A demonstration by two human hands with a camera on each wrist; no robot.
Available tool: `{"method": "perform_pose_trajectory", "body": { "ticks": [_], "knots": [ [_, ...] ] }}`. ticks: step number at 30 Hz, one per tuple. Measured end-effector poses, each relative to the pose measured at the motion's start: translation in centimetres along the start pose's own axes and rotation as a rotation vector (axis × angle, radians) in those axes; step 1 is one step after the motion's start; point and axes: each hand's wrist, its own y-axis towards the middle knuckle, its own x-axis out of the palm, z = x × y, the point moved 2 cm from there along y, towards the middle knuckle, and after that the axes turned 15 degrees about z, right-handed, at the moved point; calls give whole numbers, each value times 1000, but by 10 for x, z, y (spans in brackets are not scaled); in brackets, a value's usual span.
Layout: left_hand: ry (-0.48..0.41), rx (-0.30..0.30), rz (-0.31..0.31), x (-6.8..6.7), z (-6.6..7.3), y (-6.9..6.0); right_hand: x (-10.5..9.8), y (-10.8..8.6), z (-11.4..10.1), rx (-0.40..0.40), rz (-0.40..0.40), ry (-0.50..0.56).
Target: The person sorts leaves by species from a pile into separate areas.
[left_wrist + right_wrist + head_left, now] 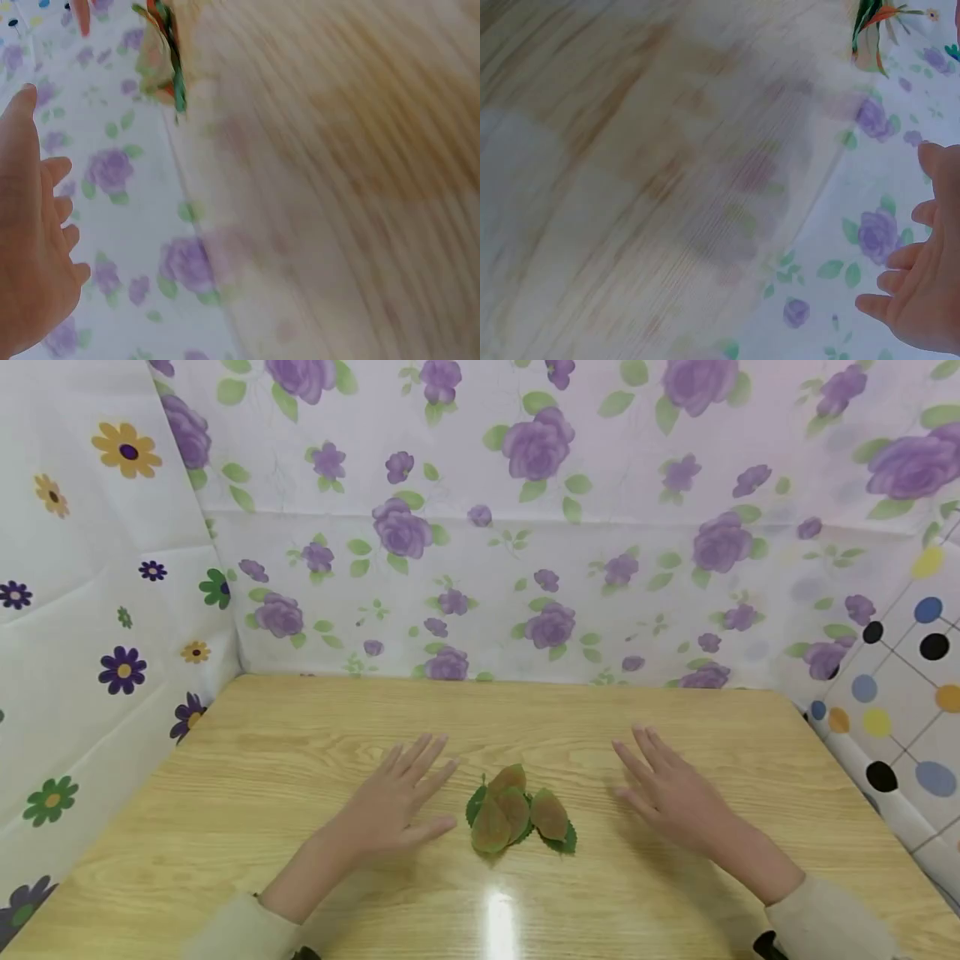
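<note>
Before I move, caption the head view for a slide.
A person's left grip and right grip, outstretched on either side of a leafy cluster on a wood-grain tabletop, floral cloth behind.

- Fruit point(491, 828): brownish orange edged green, between the left fingers point(412, 755) and right fingers point(632, 763).
- Leaves point(476, 805): dark green, also between them.
- Table point(225, 777): yellow-tan wood grain, below the fingers.
- Back cloth point(480, 597): white, purple roses, green sprigs, beyond the fingers.
- Left cloth point(75, 543): white, with yellow, purple, green daisies, left of the left fingers.
- Right cloth point(896, 689): white, with blue, black, orange, yellow dots and grey lines, right of the right fingers.
</note>
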Motion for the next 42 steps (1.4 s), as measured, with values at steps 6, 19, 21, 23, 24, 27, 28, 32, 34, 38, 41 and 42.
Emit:
{"method": "perform_pose_trajectory", "body": {
  "ticks": [6,19,21,23,24,27,28,32,34,38,41,42],
  "knots": [
    [-82,58,-64,9,23,7,7,9,-16,14,-35,109],
    [-59,152,-226,32,53,16,30,21,-45,116,-134,434],
    [-67,153,-237,33,55,18,33,23,-49,124,-140,464],
    [-82,148,-253,35,56,18,36,24,-51,130,-148,490],
    [-90,145,-262,36,57,18,37,25,-52,137,-151,499],
    [-106,136,-287,39,57,17,41,27,-54,167,-170,523],
    [-109,131,-295,40,57,17,42,28,-55,181,-177,529],
    [-97,135,-317,42,56,17,44,30,-56,223,-192,525],
    [-94,141,-322,43,55,18,46,31,-56,219,-189,519],
    [-106,126,-351,46,54,17,50,32,-58,195,-178,518],
    [-131,107,-377,48,53,16,53,32,-60,171,-168,507],
    [-137,103,-385,48,54,16,54,32,-60,165,-164,499]
  ]
}}
